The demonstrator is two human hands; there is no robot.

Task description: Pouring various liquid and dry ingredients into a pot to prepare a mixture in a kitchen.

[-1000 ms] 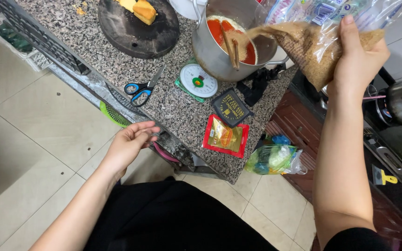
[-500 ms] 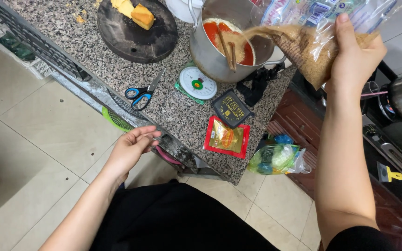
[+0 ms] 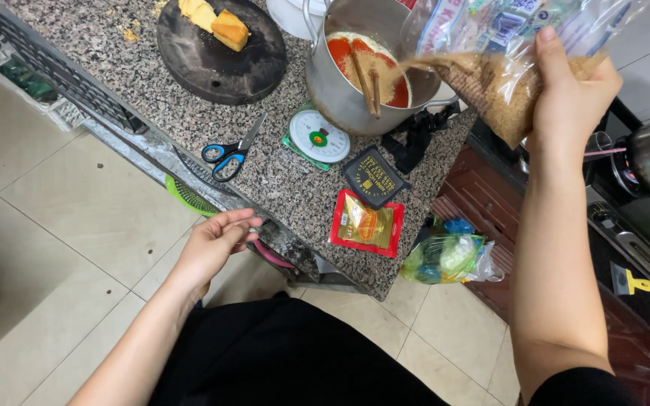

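Granite counter (image 3: 280, 188), speckled grey. Left hand (image 3: 216, 240) at counter edge, fingers loosely curled, empty, touching rim. Blue-handled scissors (image 3: 231, 153) beside dark round board (image 3: 220, 53). Small dial scale (image 3: 319, 139) just beside steel pot (image 3: 355, 75) of red liquid, two sticks standing in it. Right hand (image 3: 569, 98) clamped around clear bag (image 3: 505, 68) of brown granules, mouth tilted over pot rim. Pour well: keep mouth above liquid, tip gently, steady stream.
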